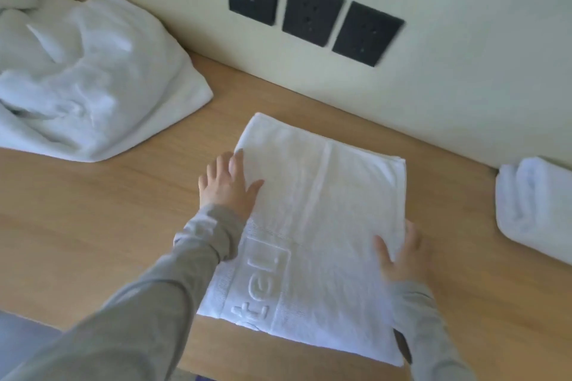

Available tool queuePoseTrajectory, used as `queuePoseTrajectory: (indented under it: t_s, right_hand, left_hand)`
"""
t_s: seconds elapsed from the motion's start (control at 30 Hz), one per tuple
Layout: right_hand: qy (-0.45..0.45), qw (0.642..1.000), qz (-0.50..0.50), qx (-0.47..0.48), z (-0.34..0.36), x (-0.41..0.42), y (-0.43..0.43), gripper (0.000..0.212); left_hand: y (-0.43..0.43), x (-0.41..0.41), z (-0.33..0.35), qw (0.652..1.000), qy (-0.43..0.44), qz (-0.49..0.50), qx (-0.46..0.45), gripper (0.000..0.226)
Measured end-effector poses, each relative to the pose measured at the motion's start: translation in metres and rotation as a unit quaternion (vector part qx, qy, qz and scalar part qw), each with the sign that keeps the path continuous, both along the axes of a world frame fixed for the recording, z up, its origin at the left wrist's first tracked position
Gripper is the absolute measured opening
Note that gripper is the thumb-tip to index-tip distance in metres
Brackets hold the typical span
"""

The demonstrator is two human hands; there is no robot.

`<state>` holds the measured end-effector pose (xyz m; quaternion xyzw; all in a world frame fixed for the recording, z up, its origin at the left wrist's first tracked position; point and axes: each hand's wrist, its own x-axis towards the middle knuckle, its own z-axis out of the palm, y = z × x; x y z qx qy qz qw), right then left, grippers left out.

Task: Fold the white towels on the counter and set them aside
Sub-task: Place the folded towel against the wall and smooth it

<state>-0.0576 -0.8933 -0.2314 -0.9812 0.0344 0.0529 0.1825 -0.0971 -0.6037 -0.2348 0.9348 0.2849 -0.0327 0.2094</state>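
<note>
Near the middle of the bench (108,210), close to the wall (448,86), I see a white towel (325,210) folded into a flat rectangle, with a woven stripe across it and raised letters at its near end. My left hand (229,187) lies flat on its left edge, fingers spread and straight. My right hand (402,257) presses its right edge, fingers straight too; neither grips anything.

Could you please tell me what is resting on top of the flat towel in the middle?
Only the person's hands lie on the towel: the left hand flat at its left edge, the right hand at its right edge. The cloth beneath them is hidden.
</note>
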Motion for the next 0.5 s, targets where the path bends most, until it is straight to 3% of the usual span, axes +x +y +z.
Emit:
queuePoseTrajectory:
  t_s: [0.07,0.17,0.37,0.5]
  right_hand:
    - [-0.036,0.99,0.131,-0.021,-0.002,-0.023,0.026,0.066]
    - [0.005,0.95,0.305,-0.062,-0.02,-0.056,0.041,0.064]
    - [-0.006,0.936,0.338,-0.1,-0.035,-0.065,-0.019,0.059]
    - [0.008,0.927,0.356,-0.113,-0.027,-0.063,-0.018,0.067]
  left_hand:
    - [-0.032,-0.025,-0.004,0.991,-0.018,-0.117,0.066,0.069]
    - [-0.057,-0.069,-0.014,0.974,0.005,-0.214,0.072,0.07]
    - [-0.035,-0.096,-0.03,0.968,0.035,-0.235,0.079,0.065]
    - [-0.037,-0.096,-0.025,0.964,0.059,-0.24,0.096,0.072]
